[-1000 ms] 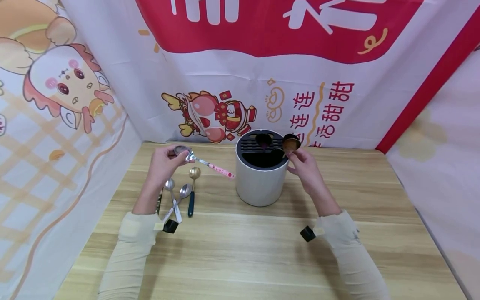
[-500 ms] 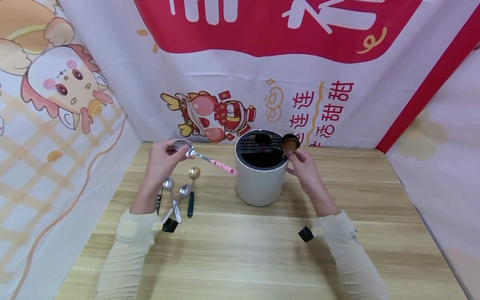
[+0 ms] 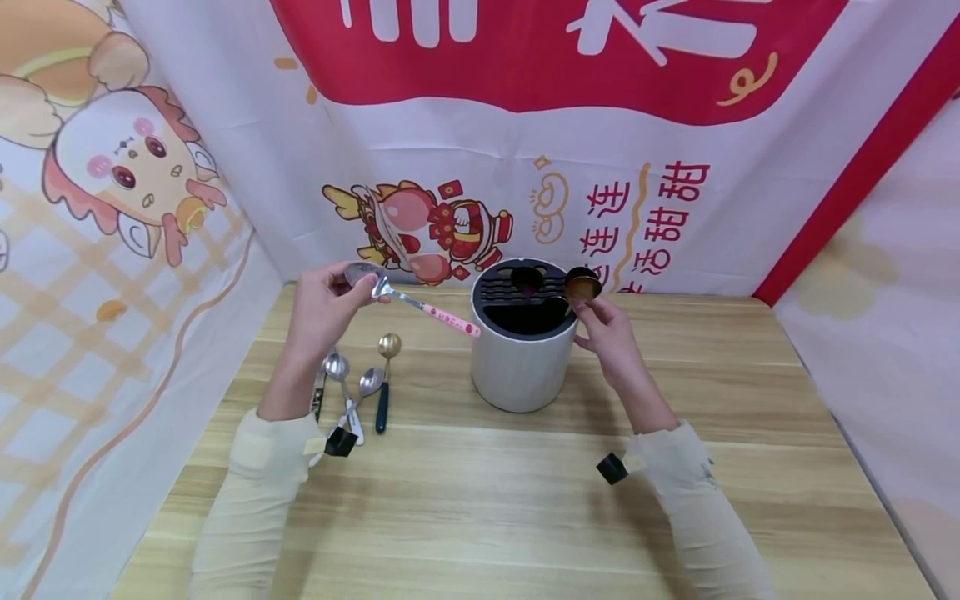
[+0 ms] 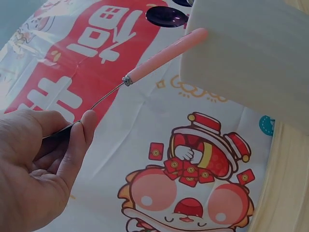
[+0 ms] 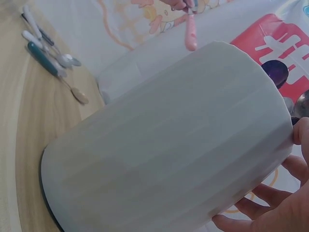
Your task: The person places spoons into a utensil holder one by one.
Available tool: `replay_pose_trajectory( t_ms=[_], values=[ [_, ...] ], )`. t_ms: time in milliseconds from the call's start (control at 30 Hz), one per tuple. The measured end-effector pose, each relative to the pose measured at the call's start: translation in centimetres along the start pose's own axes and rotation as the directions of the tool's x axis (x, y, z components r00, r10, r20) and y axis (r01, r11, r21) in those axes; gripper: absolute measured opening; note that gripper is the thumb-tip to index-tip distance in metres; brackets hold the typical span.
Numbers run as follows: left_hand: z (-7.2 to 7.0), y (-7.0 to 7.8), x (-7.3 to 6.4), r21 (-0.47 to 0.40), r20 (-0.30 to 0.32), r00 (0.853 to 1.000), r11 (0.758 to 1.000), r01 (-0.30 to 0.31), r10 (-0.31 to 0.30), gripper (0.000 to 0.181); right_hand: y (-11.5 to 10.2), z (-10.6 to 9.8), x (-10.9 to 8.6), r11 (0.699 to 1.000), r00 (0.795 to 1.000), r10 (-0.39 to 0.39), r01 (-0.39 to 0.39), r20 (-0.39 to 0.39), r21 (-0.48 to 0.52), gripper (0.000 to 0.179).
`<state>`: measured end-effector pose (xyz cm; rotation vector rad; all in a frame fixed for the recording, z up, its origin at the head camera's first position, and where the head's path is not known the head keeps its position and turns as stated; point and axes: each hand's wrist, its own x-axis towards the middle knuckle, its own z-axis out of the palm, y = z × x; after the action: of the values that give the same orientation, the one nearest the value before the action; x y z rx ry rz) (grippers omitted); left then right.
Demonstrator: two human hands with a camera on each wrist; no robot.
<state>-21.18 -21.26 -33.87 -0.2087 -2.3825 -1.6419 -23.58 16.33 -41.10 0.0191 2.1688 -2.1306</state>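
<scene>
In the head view my left hand (image 3: 318,304) pinches a metal spoon by its bowl, its pink handle (image 3: 450,319) pointing right. The handle's end reaches to the white utensil holder (image 3: 521,375), and a gap there is hard to judge. At the holder's right rim is my right hand (image 3: 611,333), beside a gold-brown spoon bowl (image 3: 582,285) that sticks up there. The right wrist view has several fingertips (image 5: 227,223) against the holder's wall (image 5: 164,135). Whether that hand also pinches the spoon's neck is hidden.
A dark spoon bowl (image 3: 527,279) stands up from the holder's slotted black top. To the left on the table (image 3: 480,517) lie a gold spoon with a dark teal handle (image 3: 383,408), white-handled spoons (image 3: 355,423) and a black-handled piece (image 3: 318,393). Printed cloth (image 3: 450,133) hangs behind.
My left hand has risen a little, away from me, and the pink handle's end has moved up and slightly right toward the holder's rim. The right hand has stayed almost still.
</scene>
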Motion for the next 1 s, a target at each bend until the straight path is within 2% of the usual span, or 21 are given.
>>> replay_pose_trajectory(
  t_ms=[167,333,533,767,1000],
  values=[
    [0.3,0.9,0.3,0.058,-0.020,1.000,0.998,0.004,-0.003,0.026,0.1,-0.1,0.0,1.000,1.000,0.010,-0.010,-0.009,0.006,0.045],
    [0.4,1.6,0.4,0.061,-0.033,0.999,0.998,0.005,-0.003,0.027,0.1,0.0,0.0,1.000,1.000,0.001,-0.001,-0.017,0.014,0.042],
    [0.8,2.3,0.7,0.082,-0.051,0.997,0.995,-0.048,0.053,0.025,0.1,-0.1,0.1,1.000,1.000,-0.002,0.002,-0.008,0.000,0.044],
    [1.9,3.1,1.0,0.131,-0.032,0.992,0.984,-0.121,0.126,0.024,0.0,-0.2,0.1,1.000,1.000,0.006,-0.006,0.003,-0.011,0.045],
    [2.6,3.7,1.5,0.195,-0.034,0.986,0.968,-0.156,0.166,0.025,0.0,-0.3,0.0,1.000,1.000,0.012,-0.012,0.008,-0.014,0.045]
  ],
)
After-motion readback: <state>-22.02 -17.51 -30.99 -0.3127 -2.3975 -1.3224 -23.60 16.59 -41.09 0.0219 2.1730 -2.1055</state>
